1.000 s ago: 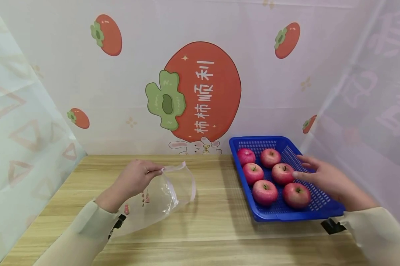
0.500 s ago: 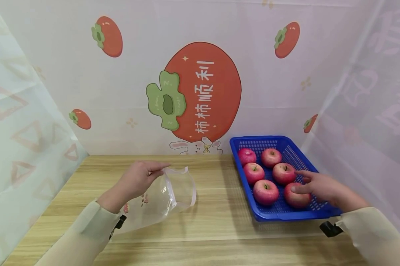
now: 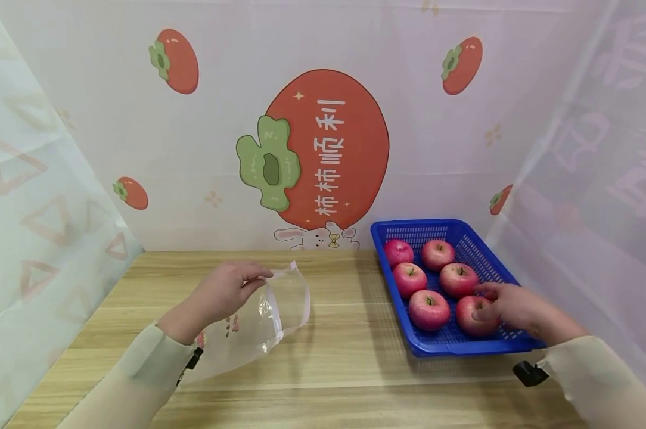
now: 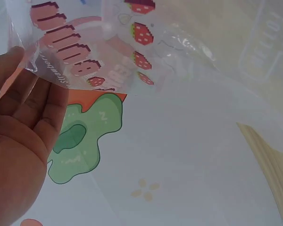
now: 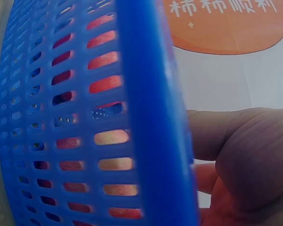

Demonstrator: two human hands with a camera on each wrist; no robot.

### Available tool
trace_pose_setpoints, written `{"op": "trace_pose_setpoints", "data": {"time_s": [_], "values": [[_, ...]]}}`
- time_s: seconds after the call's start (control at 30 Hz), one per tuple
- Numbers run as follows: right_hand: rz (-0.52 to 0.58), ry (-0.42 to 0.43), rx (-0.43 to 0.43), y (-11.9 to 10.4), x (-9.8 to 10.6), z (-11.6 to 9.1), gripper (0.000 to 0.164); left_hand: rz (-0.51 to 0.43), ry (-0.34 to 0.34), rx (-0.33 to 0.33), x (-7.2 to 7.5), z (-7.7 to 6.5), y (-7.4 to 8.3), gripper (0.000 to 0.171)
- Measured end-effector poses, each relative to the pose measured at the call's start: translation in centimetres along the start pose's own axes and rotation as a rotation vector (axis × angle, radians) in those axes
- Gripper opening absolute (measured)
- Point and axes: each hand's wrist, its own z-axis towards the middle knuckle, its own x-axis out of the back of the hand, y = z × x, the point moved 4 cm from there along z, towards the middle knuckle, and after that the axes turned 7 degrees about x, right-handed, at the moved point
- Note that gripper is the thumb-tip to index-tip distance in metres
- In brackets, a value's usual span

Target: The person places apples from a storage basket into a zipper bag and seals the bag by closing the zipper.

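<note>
My left hand pinches the upper edge of a clear plastic bag, whose pale-rimmed mouth faces right and gapes. Strawberry prints and lettering show on the bag in the left wrist view. Over on the right, a blue plastic basket holds several red apples. My right hand reaches over the basket's right side, its thumb and fingers curled about the front right apple. In the right wrist view the basket wall hides the fingertips.
Close to the front right apple lie another front apple and a middle one. The wooden table runs between bag and basket. Printed cloth walls stand behind and at both sides.
My right hand has come down and toward the front of the basket, from beside the middle apple to the front right apple. The bag's mouth has shifted slightly in my left hand.
</note>
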Motion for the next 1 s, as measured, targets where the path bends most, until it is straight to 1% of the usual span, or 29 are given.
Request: {"op": "trace_pose_setpoints", "data": {"time_s": [0.13, 0.2, 0.33, 0.43, 0.5, 0.63, 0.8, 1.0], "values": [[0.012, -0.008, -0.021, 0.3, -0.3, 0.1, 0.08, -0.016, -0.018, -0.009, -0.1, 0.0, -0.1, 0.021], [0.04, -0.016, -0.036, 0.5, -0.4, 0.0, 0.082, -0.018, -0.021, -0.022, -0.1, 0.0, -0.2, 0.021], [0.14, -0.032, -0.049, 1.0, -0.5, -0.1, 0.083, -0.001, -0.031, -0.04, -0.2, 0.0, -0.2, 0.022], [0.196, -0.051, -0.06, 1.1, -0.5, 0.0, 0.083, 0.004, -0.04, -0.037, -0.3, 0.0, -0.3, 0.021], [0.203, -0.065, -0.073, 1.2, -0.5, 0.1, 0.084, 0.002, -0.044, -0.031, -0.3, 0.0, -0.3, 0.02], [0.175, -0.075, -0.09, 1.0, -0.7, 0.3, 0.084, -0.008, -0.045, -0.025, -0.3, 0.0, -0.4, 0.019], [0.08, -0.068, -0.071, 0.9, -1.0, 0.7, 0.083, -0.029, -0.042, -0.018, -0.3, 0.1, -0.5, 0.018], [0.005, -0.059, -0.051, 0.8, -1.0, 0.9, 0.08, -0.035, -0.004, -0.037, -0.5, 0.1, -0.6, 0.018]]}}
